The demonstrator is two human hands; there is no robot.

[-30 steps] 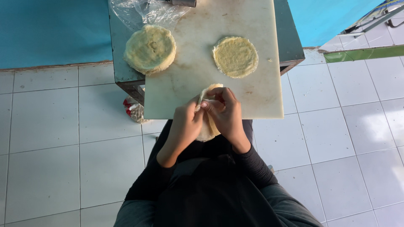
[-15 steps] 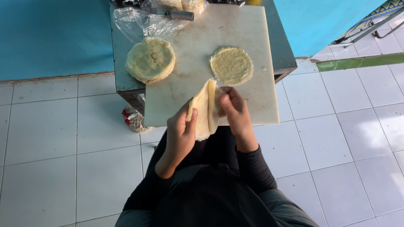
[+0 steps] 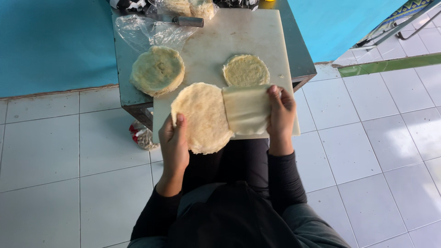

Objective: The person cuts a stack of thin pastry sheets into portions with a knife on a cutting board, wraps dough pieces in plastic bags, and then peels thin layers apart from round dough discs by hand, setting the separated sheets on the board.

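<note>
Two hands grip: my left hand (image 3: 174,140) holds the round flatbread (image 3: 202,117), my right hand (image 3: 280,112) peels its thin sheet (image 3: 246,109). Between them, pulling unevenly could tear it.

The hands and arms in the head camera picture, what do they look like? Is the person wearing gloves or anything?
No gloves: the left hand and the right hand are both bare, with no rings or watch that show. Long, snug black sleeves cover both arms down to the wrists. The cuffs are plain, with no stripes or markings. Over the shoulders the clothing looks dark grey.
</note>
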